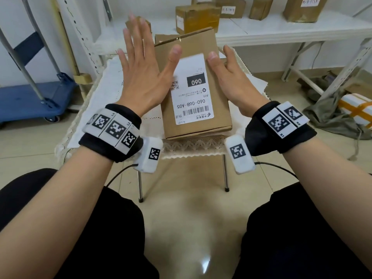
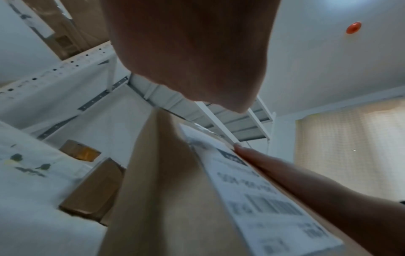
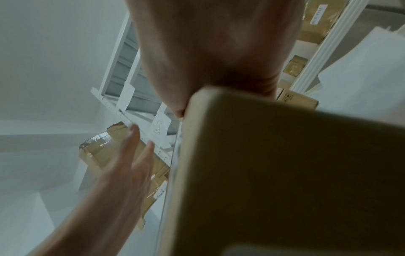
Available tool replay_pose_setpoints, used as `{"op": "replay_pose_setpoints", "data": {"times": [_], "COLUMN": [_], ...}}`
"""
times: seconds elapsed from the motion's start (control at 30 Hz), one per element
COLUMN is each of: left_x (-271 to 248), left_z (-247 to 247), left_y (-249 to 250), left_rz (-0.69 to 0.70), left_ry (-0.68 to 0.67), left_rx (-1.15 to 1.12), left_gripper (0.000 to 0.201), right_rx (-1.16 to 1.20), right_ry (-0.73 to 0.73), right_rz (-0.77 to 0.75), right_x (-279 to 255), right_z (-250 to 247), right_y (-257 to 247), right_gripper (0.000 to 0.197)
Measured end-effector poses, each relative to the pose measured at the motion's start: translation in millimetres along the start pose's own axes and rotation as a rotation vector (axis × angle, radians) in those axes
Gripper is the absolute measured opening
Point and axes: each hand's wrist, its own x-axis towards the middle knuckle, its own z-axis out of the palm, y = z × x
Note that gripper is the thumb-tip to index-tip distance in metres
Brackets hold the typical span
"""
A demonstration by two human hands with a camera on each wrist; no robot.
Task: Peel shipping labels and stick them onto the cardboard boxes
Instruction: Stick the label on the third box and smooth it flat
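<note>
Judging by the label (image 1: 192,89) lying flat on the box (image 1: 196,101), this one looks done; left hand (image 1: 141,77) spread, empty, right hand (image 1: 231,77) gripping the box's edge

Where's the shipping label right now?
In the head view the shipping label lies on top of the cardboard box on the small table, between the open left hand and the right hand gripping the box's right edge.

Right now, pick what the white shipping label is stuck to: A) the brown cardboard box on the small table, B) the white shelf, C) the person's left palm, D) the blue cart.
A: the white shipping label lies flat on the brown cardboard box, between both hands.
</note>
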Motion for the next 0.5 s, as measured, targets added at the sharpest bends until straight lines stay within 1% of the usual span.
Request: {"op": "replay_pose_setpoints", "data": {"times": [0.07, 0.1, 0.23, 0.33, 0.4, 0.5], "left_x": [-4.4, -7.5, -18.7, -24.7, -24.6, -20.1], "left_z": [-3.9, -4.2, -0.4, 4.8, 7.7, 6.8], "left_y": [7.9, 12.3, 32.4, 43.0, 41.5, 31.9], "left_rz": [0.057, 0.09, 0.209, 0.262, 0.265, 0.242], "left_ry": [-0.004, -0.01, -0.047, -0.072, -0.072, -0.036], "left_rx": [0.023, 0.041, 0.147, 0.174, 0.151, 0.114], "left_gripper": [0.095, 0.095, 0.094, 0.092, 0.089, 0.084], "right_rx": [-0.042, -0.065, -0.117, -0.094, -0.068, -0.114], "right_ry": [-0.032, -0.046, -0.101, -0.104, -0.088, -0.1], "right_rz": [0.019, 0.025, -0.034, -0.061, -0.077, -0.131], "right_x": [-5.1, -8.5, -22.8, -28.5, -27.5, -25.6], "right_z": [3.5, 6.3, 15.2, 21.5, 23.8, 23.3], "right_y": [-2.2, -2.8, -9.7, -14.6, -14.4, -13.7], "right_gripper": [0.091, 0.09, 0.066, 0.056, 0.058, 0.065]}}
